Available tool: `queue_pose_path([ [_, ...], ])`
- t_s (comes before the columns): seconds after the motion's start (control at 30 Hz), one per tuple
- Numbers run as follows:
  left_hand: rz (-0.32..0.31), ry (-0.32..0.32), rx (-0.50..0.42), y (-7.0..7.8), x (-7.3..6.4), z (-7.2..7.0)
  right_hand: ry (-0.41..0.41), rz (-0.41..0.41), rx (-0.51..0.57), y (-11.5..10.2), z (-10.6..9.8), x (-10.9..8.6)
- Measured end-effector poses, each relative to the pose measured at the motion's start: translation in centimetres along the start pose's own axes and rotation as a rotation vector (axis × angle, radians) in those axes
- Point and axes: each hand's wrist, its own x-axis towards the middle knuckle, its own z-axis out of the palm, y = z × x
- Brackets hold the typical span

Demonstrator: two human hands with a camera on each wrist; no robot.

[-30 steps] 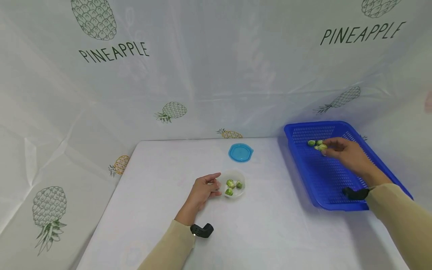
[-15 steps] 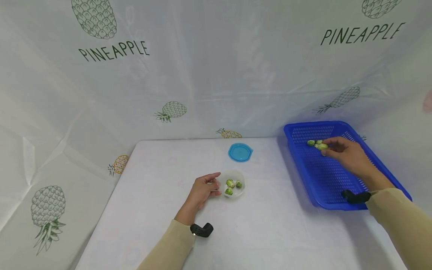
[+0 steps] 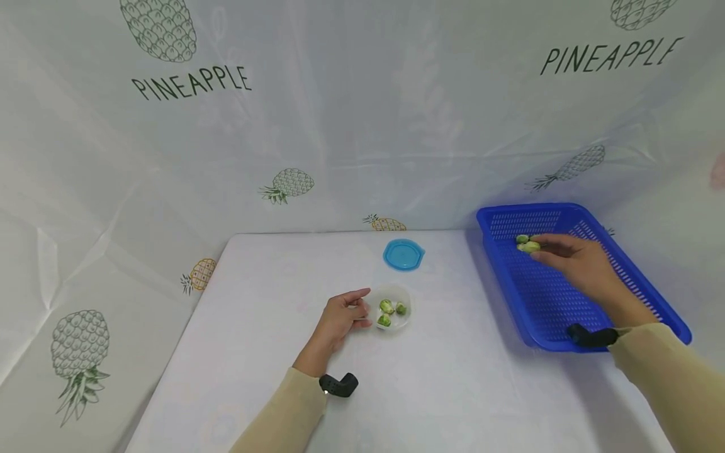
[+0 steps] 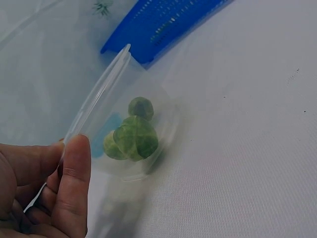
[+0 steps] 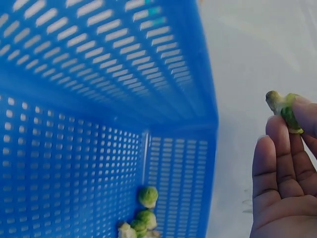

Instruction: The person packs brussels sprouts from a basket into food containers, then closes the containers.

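My left hand (image 3: 340, 318) grips the near rim of a clear plastic tub (image 4: 99, 91), thumb and fingers pinching its edge. Inside lie three green Brussels sprouts (image 4: 136, 139). Over at the right, my right hand (image 3: 589, 267) pinches another Brussels sprout (image 5: 290, 111) between thumb and fingers, its stem end poking out. That hand is above a blue slotted basket (image 3: 510, 296). Several more sprouts (image 5: 147, 197) sit together in the basket's far corner; in the head view the right hand partly covers them.
A light blue lid (image 3: 404, 255) lies on the white table (image 3: 272, 283) behind the tub. Sheeting printed with pineapples (image 3: 292, 181) hangs at the back and sides. Black wrist cameras are strapped to both wrists.
My right hand, holding the sprout, has moved slightly left over the basket's far end. The left hand and the tub stay where they were.
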Motion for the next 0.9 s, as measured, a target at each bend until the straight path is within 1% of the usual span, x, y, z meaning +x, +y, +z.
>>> queue_pose_path([
  [0.17,-0.005,0.001,-0.002,0.0,0.0,-0.1,-0.021,-0.019,0.018,-0.7,0.6,-0.3],
  [0.37,-0.015,-0.003,0.002,0.0,0.1,-0.1,-0.006,-0.037,0.065,-1.6,1.6,-0.6],
  [0.53,-0.018,-0.003,-0.003,0.2,0.1,-0.1,-0.001,-0.08,0.116,-2.5,2.4,-0.9],
  [0.7,-0.015,-0.007,0.001,0.4,0.0,0.0,-0.023,-0.132,0.142,-3.4,3.1,-1.1],
  [0.9,-0.014,-0.008,-0.003,0.5,-0.1,0.0,-0.035,-0.153,0.175,-4.5,4.1,-1.5],
])
